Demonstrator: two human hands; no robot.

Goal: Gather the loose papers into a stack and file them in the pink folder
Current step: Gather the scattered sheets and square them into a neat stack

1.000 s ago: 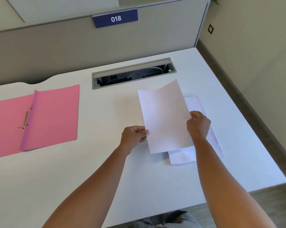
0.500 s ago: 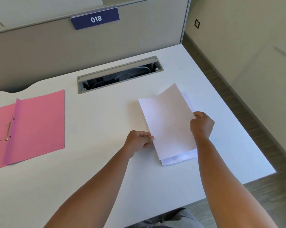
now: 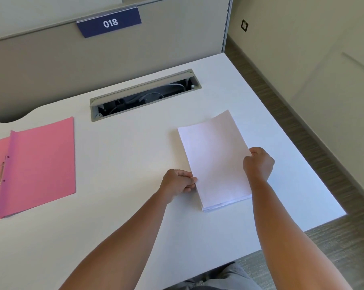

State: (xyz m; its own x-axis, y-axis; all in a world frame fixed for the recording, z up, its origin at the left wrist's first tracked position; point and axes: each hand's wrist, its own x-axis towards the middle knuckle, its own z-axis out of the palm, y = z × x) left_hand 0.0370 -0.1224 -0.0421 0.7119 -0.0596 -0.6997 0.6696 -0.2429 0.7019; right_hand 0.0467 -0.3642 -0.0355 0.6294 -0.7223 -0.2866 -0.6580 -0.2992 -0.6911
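1. A white desk (image 3: 118, 237) fills most of the view, with an open cable tray (image 3: 144, 95) set into its far part.
2. A beige partition (image 3: 93, 63) behind it carries a blue "018" sign (image 3: 109, 23).
3. Right of the desk, brown floor (image 3: 314, 130) meets a pale wall (image 3: 312, 49) with a small socket (image 3: 244, 24).

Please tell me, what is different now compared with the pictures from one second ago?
The top sheet, held by the left hand and right hand, came down and to the right onto the lower papers. These stuck out askew before; now only their near edges show. Both hands keep their grip. The pink folder lies open, untouched.
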